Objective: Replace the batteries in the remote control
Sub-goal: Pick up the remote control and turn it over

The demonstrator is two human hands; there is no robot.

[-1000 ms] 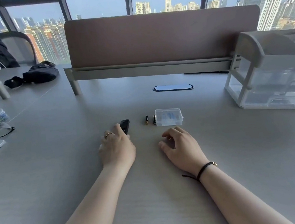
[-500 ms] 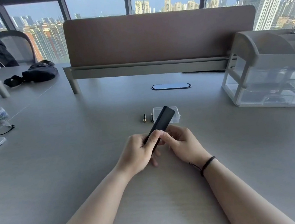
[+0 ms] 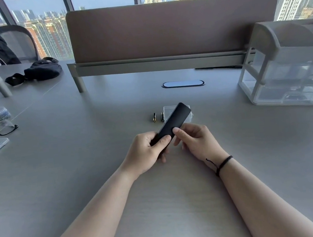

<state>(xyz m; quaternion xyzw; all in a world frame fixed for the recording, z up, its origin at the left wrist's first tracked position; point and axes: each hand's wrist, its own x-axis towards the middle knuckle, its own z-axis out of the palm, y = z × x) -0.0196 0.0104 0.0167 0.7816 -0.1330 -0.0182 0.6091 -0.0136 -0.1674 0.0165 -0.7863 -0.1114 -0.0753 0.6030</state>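
Head view: left hand (image 3: pixel 147 151) and right hand (image 3: pixel 197 141) both pinch the near end of the black remote (image 3: pixel 173 122), tilted up above the worktop (image 3: pixel 78 156). Two batteries (image 3: pixel 154 117) lie just behind, beside a clear box (image 3: pixel 189 117).

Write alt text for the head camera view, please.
Both hands, left hand and right hand, hold a black remote control above a grey desk. Two loose batteries and a clear plastic case lie just beyond.
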